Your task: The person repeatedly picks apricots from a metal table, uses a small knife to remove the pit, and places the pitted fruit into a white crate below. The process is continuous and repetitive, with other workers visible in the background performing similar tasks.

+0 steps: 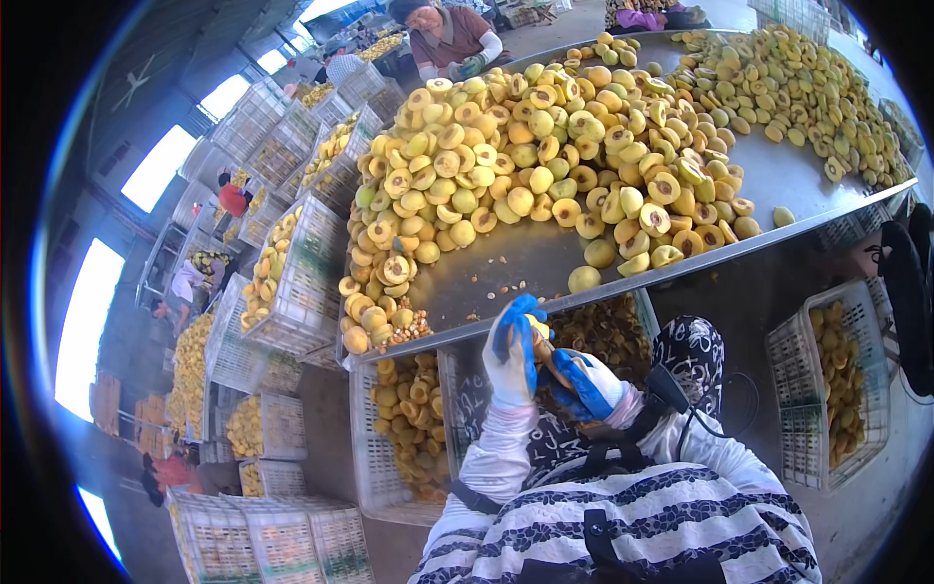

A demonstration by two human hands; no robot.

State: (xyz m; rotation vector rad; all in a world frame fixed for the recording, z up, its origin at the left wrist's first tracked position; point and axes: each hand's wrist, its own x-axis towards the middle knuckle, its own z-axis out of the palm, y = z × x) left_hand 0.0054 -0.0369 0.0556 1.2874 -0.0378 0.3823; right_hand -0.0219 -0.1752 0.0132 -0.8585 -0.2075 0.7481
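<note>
My left hand (514, 350), in a blue and white work glove, holds a yellow fruit piece (538, 328) above the near edge of a metal table (503, 281). Close beside it, my right hand (587, 385), gloved alike, grips a brownish, handle-like tool (552, 365) whose tip meets the fruit. What kind of tool it is cannot be told. Halved, apricot-like yellow fruit (525, 146) lies heaped on the table past my hands. A small pile of pits (408, 330) sits at the table's near left corner.
Below the table edge stand a white plastic crate of fruit halves (376, 467) and another holding darker pieces (646, 314). A further crate (795, 409) is on the floor at right. Stacked crates (303, 270) line the left. A person (449, 36) works across the table.
</note>
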